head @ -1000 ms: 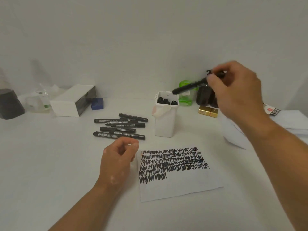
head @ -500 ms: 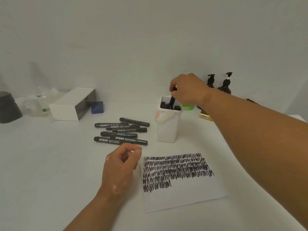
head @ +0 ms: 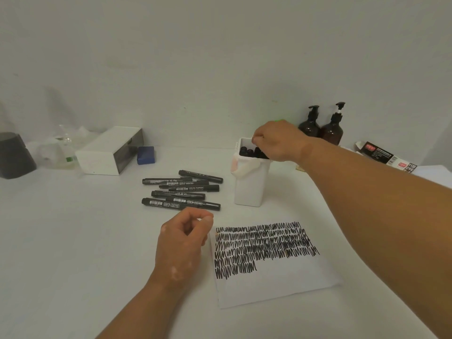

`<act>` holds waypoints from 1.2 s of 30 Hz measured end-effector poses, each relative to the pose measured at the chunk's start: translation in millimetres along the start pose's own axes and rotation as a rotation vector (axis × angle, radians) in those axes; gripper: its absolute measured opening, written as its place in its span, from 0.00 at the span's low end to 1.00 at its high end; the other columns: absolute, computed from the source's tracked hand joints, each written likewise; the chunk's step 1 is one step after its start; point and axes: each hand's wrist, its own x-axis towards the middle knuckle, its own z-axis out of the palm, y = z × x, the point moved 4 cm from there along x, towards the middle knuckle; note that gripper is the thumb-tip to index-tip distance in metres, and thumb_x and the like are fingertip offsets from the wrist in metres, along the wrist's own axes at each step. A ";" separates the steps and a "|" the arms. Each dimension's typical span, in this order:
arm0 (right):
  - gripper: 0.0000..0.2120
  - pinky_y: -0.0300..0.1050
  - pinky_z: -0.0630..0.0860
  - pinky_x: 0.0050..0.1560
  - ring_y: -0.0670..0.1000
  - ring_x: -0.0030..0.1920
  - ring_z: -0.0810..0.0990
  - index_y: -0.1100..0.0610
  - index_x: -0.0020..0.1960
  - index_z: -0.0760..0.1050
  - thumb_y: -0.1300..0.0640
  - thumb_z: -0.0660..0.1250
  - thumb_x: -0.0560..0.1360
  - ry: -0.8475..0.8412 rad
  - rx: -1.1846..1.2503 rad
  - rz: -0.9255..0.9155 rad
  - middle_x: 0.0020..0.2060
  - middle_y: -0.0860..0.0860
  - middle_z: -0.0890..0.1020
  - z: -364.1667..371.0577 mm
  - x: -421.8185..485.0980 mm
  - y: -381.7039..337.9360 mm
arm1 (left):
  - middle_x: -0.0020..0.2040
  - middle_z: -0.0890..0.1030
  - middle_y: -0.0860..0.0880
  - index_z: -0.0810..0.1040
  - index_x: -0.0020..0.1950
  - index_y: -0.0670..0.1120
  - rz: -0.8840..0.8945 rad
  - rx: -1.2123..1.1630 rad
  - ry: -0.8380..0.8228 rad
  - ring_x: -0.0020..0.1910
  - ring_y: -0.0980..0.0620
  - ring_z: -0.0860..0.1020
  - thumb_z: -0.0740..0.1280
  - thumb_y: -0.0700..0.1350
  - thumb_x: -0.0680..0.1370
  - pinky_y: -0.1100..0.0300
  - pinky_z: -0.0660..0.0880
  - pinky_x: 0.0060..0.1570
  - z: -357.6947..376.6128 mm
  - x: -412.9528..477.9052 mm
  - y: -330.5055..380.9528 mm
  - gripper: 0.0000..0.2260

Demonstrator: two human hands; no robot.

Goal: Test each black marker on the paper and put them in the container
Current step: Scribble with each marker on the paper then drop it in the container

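Note:
A white container (head: 249, 189) stands behind the paper (head: 274, 285), with several black marker caps (head: 245, 151) showing in its opening. My right hand (head: 278, 140) reaches over its right rim, fingers curled down onto a black marker (head: 259, 153) set among the others; the hand hides part of the opening. Several black markers (head: 181, 192) lie in a loose pile to the left of the container. The paper bears rows of black scribble. My left hand (head: 181, 245) rests at the paper's left edge, loosely curled and holding nothing.
A white box (head: 107, 152) and a blue block (head: 145, 155) sit at the back left, beside a clear bag (head: 56, 148) and a dark grey object (head: 13, 155). Two brown pump bottles (head: 320, 128) and marker packaging (head: 389, 155) stand behind the right arm.
My right hand carried the marker from the air down into the container and sank lower over the rim. The left hand stayed put by the paper.

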 end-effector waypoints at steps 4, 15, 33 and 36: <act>0.08 0.41 0.71 0.45 0.49 0.43 0.79 0.48 0.50 0.82 0.51 0.63 0.80 0.358 0.295 0.026 0.41 0.44 0.83 -19.5 -35.5 7.7 | 0.27 0.73 0.51 0.84 0.42 0.50 -0.005 -0.009 -0.011 0.28 0.56 0.71 0.70 0.51 0.71 0.70 0.68 0.31 -0.6 0.4 -1.6 0.07; 0.04 0.30 0.72 0.36 0.42 0.33 0.78 0.42 0.43 0.82 0.51 0.75 0.74 0.128 0.698 0.138 0.34 0.38 0.82 85.8 -193.1 16.5 | 0.28 0.74 0.52 0.83 0.42 0.50 0.003 0.072 -0.087 0.30 0.56 0.72 0.70 0.56 0.67 0.69 0.70 0.34 3.4 -3.9 3.5 0.11; 0.07 0.30 0.71 0.38 0.42 0.32 0.77 0.41 0.44 0.80 0.54 0.74 0.74 0.229 0.879 0.149 0.31 0.37 0.81 104.6 -199.4 30.5 | 0.67 0.78 0.49 0.76 0.69 0.50 0.194 1.359 -0.116 0.67 0.44 0.72 0.65 0.41 0.78 0.47 0.66 0.65 -42.6 64.8 -15.0 0.19; 0.07 0.30 0.71 0.36 0.41 0.31 0.77 0.41 0.44 0.80 0.53 0.74 0.75 0.205 0.888 0.152 0.31 0.37 0.81 106.1 -198.8 32.0 | 0.65 0.77 0.51 0.76 0.68 0.54 0.226 1.407 -0.132 0.65 0.46 0.72 0.65 0.46 0.79 0.46 0.63 0.66 -43.3 65.1 -16.4 0.16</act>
